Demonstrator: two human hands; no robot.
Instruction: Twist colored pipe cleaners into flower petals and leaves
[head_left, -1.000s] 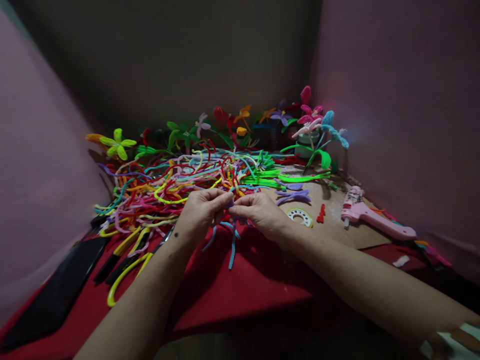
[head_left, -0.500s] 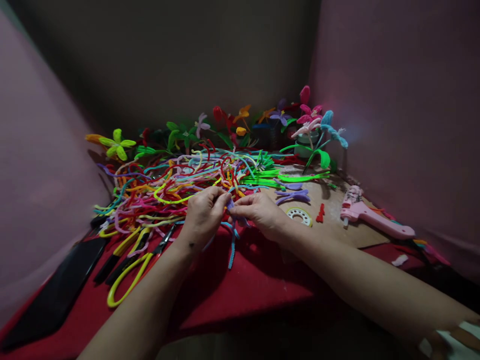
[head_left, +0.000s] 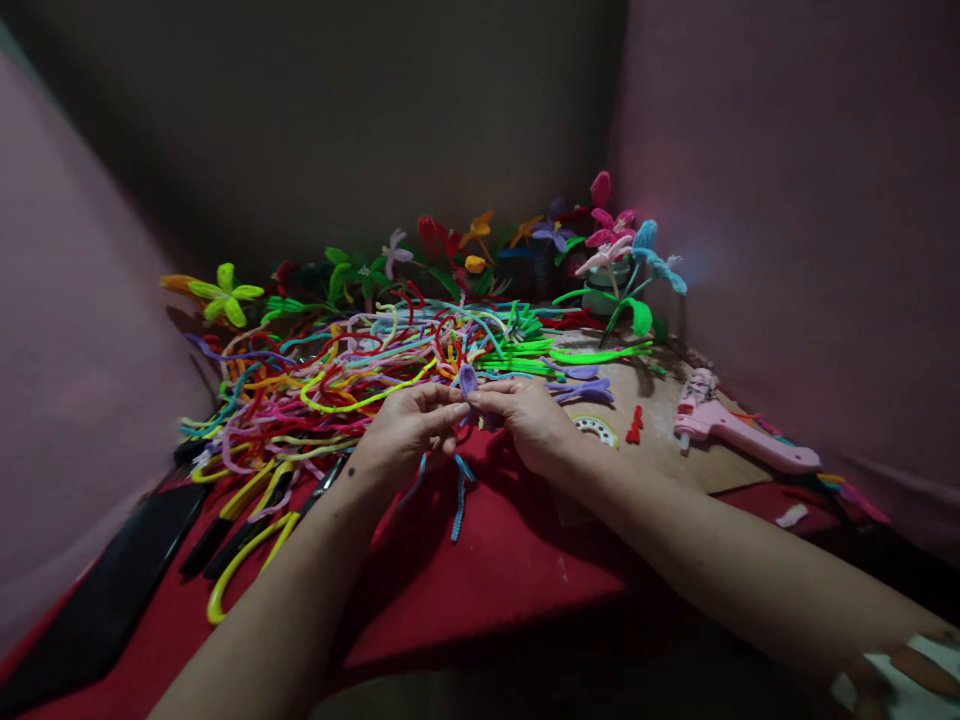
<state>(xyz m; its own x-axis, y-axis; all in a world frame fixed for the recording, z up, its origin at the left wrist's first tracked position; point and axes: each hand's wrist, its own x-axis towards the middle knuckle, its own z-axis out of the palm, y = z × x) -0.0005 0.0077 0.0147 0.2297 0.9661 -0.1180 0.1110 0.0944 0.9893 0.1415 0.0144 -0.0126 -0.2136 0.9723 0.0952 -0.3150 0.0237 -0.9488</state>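
We see the left hand [head_left: 411, 428] and the right hand [head_left: 536, 425] meeting above the front of the red cloth [head_left: 487, 600], with a purple piece [head_left: 469, 380] between them. Each thumb is pressed near to its forefinger, with almost no gap, and both pinches have hold of this piece at its lower part. Its rounded top stands free above the fingertips, perhaps because such a low grip leaves the loop uncrushed. What the hidden fingers do, we cannot tell.

Below the hands are blue strips [head_left: 459, 505]; whether they lie on the cloth or hang, we cannot say.

Beside the right hand, other purple pieces [head_left: 581, 388] lie together on the board [head_left: 652, 465], maybe kept apart from the tangled stems [head_left: 360, 350] to be found easily. The glue gun [head_left: 750, 437] rests at the board's right side, its nozzle over the board, we suppose to spare the cloth from drips. The scissors [head_left: 216, 600] lie by the left forearm, handle towards us, which seems convenient for reaching
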